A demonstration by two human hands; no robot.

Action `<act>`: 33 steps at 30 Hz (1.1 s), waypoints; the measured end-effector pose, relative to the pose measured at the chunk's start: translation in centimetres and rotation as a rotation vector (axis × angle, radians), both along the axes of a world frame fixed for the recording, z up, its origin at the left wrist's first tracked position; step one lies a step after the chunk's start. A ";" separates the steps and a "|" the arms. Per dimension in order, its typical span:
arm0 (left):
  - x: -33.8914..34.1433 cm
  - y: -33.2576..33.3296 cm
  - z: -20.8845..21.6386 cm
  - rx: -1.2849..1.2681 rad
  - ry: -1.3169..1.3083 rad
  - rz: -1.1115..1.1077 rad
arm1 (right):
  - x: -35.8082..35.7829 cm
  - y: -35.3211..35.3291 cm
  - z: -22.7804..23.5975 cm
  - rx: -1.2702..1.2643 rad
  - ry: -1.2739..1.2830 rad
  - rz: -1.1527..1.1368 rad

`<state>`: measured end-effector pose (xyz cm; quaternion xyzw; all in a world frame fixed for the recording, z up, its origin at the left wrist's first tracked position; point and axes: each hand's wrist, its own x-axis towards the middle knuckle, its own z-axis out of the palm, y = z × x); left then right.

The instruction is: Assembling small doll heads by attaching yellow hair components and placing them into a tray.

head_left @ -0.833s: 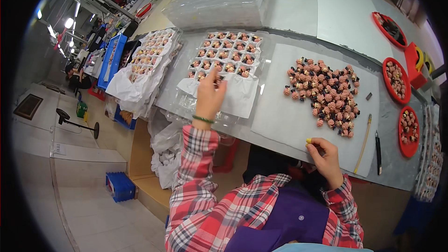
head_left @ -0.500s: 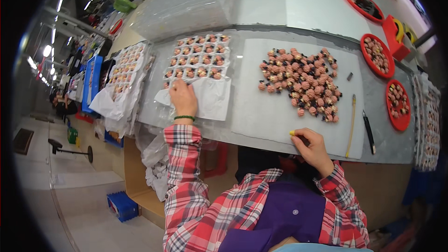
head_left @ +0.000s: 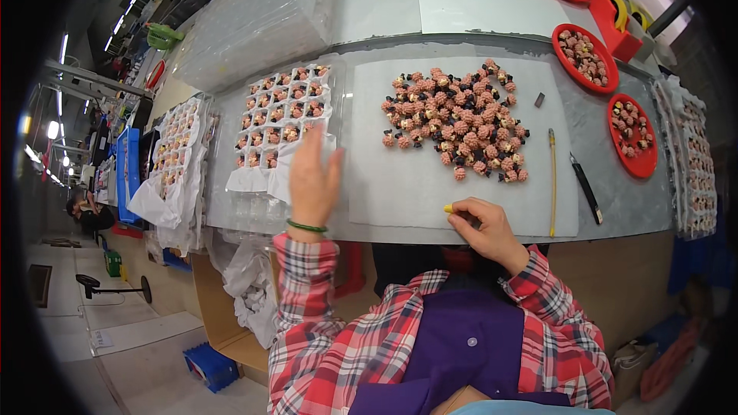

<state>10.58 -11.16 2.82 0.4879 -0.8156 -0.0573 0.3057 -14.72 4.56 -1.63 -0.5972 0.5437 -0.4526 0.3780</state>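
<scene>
Head view. Landmark: the white mat on the grey bench.

The left hand is flat and open, fingers extended and close together, pointing away from the person. It lies just off the mat's left edge, over the near end of the compartment tray, which holds small pink parts in most of its far cells. The tray's long axis runs away from the person, tilted slightly right at the far end.

The right hand rests at the mat's near edge, fingers curled, pinching a small yellow piece at its left side; the grip itself is partly hidden.

The heap of pink parts sits on the far half of the mat, beyond the right hand and to the far right of the left hand. The right hand is the nearer of the two.

A yellow rod lies along the mat's right edge, and a black tool lies just off that edge.
</scene>
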 end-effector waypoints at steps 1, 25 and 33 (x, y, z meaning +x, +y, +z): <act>-2.2 0.9 0.2 0.050 0.014 -0.056 | 0.0 0.0 0.0 0.006 -0.005 -0.003; -9.9 9.4 -2.9 1.246 1.266 -0.368 | 1.1 0.2 0.6 -0.189 -0.306 -0.235; -8.6 8.9 -3.5 1.416 1.376 -0.238 | -0.3 -1.2 1.9 -0.236 0.163 -0.205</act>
